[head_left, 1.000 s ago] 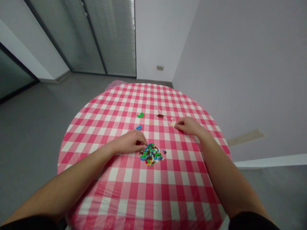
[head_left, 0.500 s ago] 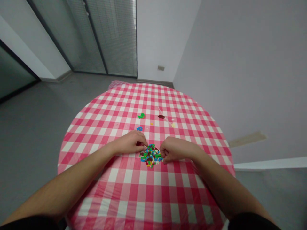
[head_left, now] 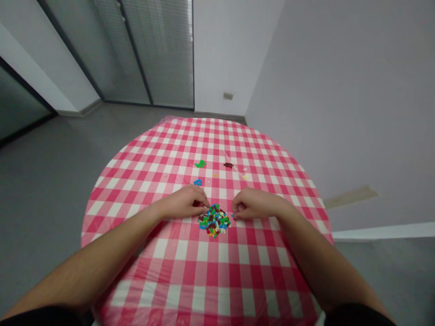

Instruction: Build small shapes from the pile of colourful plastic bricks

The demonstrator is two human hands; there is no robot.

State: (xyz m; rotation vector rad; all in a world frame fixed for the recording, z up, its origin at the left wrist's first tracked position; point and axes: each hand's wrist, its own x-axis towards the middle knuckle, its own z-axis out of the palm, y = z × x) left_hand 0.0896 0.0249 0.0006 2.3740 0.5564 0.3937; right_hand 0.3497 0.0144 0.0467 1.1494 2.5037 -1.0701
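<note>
A small heap of tiny mixed-colour bricks [head_left: 214, 220] lies on a round table with a red-and-white checked cloth [head_left: 204, 271]. My left hand [head_left: 185, 201] rests just left of the heap, fingers curled, fingertips pinched at the heap's upper left edge. My right hand [head_left: 249, 204] sits just right of the heap, fingers curled into a pinch at its right edge. What either pinch holds is too small to make out.
Farther back lie small sorted groups: green pieces [head_left: 200, 164], a blue piece [head_left: 197, 182], brown pieces [head_left: 228, 165] and pale yellow pieces [head_left: 244, 177]. A grey floor surrounds the table, with a wall close on the right and glass partitions behind.
My right hand came back from the yellow pieces at the far right to the heap, then shifted slightly up and right. My left hand stayed put.
</note>
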